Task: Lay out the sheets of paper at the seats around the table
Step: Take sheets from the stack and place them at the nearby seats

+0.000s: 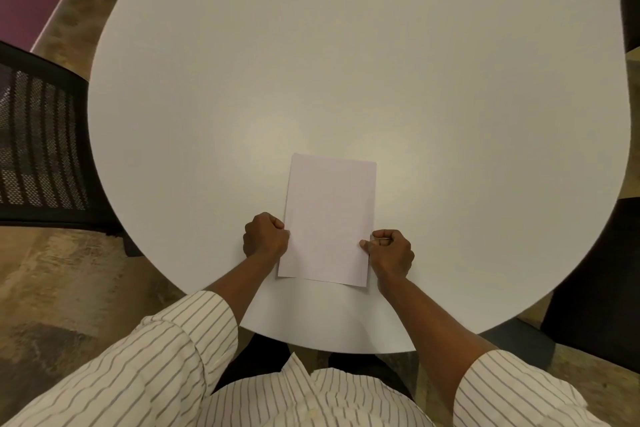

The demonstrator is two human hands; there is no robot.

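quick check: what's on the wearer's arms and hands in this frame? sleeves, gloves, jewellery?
Both arms wear a cream shirt with thin dark vertical pinstripes, and both sleeves are rolled up to about the elbow, leaving the forearms bare. The left hand and right hand are bare: no gloves. No watch, bracelet or ring shows, though the fingers are partly hidden. The same striped shirt covers the torso at the bottom edge of the view.
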